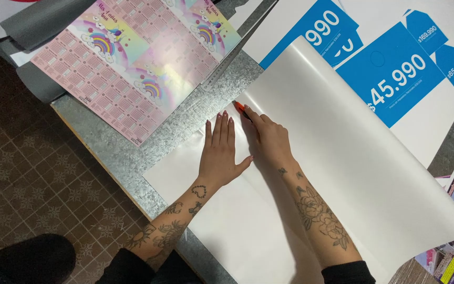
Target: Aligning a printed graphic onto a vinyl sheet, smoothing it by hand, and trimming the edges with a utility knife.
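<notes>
A: Head view, looking down. Where does the sheet sit against the hands?

B: The white sheet (337, 158) lies under both. The left hand (220, 150) rests flat on it, palm down, fingers straight and close together, thumb out to the side; it grips nothing, only presses. The right hand (269, 138) is just beside it, touching at the thumb side, curled around an orange cutter (240, 108) whose tip shows past the fingertips.

A: Cutter position?

B: At the sheet's far-left edge, where the white meets the galvanised metal table (106, 142). Only the orange tip is visible; the rest is hidden in the hand.

A: Sheet's orientation?

B: Long axis runs diagonally, from the person's near side up toward the far right. Its far end curls upward into a soft roll, lifted off the surface. The near part lies flat.

A: Look of it?

B: Plain white, glossy, no print. A faint crease or seam line runs from the hands back toward the person.

A: Surroundings?

B: Beyond the hands, a pink calendar sheet (132, 58) with rainbows lies on the table, a metal ruler (227, 66) along its right edge. Blue price signs (395, 73) lie on a white board to the far right. Grey rolled material (38, 21) at far left. Dark patterned tile floor (22, 173) below the table edge. Both forearms are tattooed, sleeves dark.
</notes>
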